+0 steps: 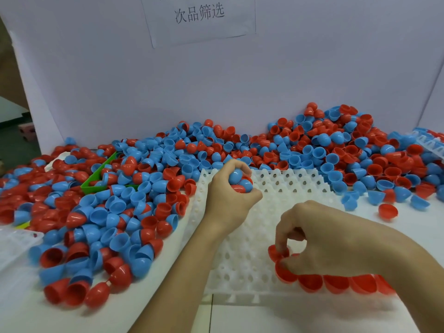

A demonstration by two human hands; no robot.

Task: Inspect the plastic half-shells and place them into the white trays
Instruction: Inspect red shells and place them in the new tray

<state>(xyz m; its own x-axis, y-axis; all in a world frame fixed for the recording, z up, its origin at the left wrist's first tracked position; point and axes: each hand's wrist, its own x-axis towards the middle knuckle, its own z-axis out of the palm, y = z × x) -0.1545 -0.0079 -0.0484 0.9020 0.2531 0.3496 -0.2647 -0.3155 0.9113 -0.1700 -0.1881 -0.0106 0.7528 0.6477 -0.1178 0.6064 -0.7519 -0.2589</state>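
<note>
Red and blue half-shells (134,205) lie heaped on the surface around a white tray (242,255). Over the tray's far part, the left hand (230,191) curls round a clutch of blue and red shells (239,180). Nearer, the right hand (319,239) pinches a red half-shell (276,253) at the tray's near edge, beside a row of seated red shells (336,283).

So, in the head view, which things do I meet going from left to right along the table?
Green tray → left hand gripping half-shells → right hand pinching a red half-shell → lone red half-shell.
</note>
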